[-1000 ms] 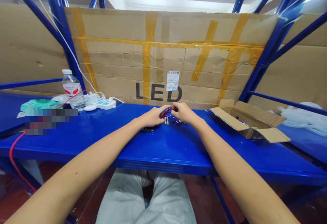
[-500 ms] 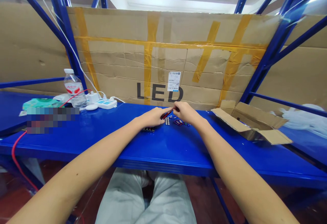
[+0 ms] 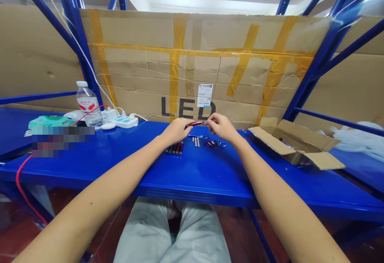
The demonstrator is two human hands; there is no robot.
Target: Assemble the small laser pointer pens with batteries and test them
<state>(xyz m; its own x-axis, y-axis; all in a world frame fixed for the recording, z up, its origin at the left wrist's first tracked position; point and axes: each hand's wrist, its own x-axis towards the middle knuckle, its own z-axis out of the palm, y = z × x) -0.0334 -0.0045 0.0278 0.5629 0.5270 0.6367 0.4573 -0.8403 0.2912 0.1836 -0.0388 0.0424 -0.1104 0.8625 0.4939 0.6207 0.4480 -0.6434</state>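
Observation:
Above the table, my left hand (image 3: 177, 130) is closed round a slim red metal tube (image 3: 196, 123), held nearly level and pointing right. At the tube's right end, my right hand (image 3: 221, 127) pinches a small silvery part, too small to name. Below my left hand lies a row of several coloured metal tubes (image 3: 175, 148). Small silver button cells (image 3: 196, 142) are set out in rows between the hands, with a blue metal tube (image 3: 195, 136) just behind them. Several coloured carabiners (image 3: 214, 144) lie under my right hand.
An open cardboard box (image 3: 295, 141) stands on the blue table (image 3: 198, 179) at the right. To the left are a water bottle (image 3: 89, 105), a white power strip (image 3: 126, 121) and a green packet (image 3: 49, 122). A large cardboard sheet (image 3: 144, 71) closes off the back.
The red tube has swung from slanted to nearly level. My right hand has shifted slightly right, uncovering its end, and my left hand has lifted, showing more of the tube row.

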